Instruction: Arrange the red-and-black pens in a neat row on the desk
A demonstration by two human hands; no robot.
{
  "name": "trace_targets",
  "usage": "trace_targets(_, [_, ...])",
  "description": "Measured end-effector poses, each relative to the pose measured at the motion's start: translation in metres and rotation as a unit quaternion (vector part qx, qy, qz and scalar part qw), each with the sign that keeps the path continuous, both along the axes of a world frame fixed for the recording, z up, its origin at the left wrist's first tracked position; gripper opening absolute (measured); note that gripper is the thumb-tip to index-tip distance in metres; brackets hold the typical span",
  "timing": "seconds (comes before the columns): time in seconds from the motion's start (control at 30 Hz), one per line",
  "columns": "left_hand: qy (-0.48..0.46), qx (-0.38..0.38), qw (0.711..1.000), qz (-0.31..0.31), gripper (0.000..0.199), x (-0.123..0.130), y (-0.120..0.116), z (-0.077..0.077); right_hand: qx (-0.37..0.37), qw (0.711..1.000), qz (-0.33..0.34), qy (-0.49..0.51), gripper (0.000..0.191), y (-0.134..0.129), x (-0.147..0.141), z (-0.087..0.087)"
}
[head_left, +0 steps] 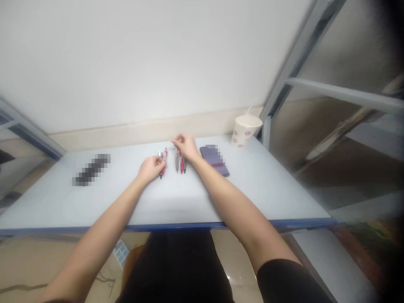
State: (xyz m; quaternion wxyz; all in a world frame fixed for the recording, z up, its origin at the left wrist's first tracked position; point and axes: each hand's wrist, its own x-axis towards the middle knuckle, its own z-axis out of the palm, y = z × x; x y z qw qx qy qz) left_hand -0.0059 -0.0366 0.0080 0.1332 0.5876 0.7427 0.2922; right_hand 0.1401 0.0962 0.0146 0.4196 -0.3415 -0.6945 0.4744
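Handling pens [163, 171] near twelve o'clock on the bench [173, 198] seems the current step, left hand [150, 168] clamped on some, right hand [187, 146] over others, its grip I cannot tell, and the next move likely calls for light fingertip control.

At least five pens [182, 166], one phone [213, 156], one cup [246, 131]

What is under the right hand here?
Partly under the right hand lie pens: the near ends of a gray, a red and a dark one show. The hand hides their far ends, and whether more lie beneath can't be seen.
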Motion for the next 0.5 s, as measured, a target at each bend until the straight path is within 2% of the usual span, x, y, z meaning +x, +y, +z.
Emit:
trace_targets(0.23, [-0.001,0.003,1.000,-0.008,0.030,-0.001,-0.001,0.001,0.058,0.998,-0.028,-0.004,0.015,0.005,-0.005,-0.013])
trace_targets(0.37, [-0.007,0.004,1.000,-0.023,0.028,-0.003,-0.003,0.002,0.096,0.986,-0.033,-0.134,0.013,-0.001,-0.006,-0.015])
trace_targets(0.5, [0.002,0.014,0.999,-0.034,0.027,-0.004,-0.004,0.001,0.181,0.944,-0.074,-0.267,0.016,-0.014,-0.007,-0.013])
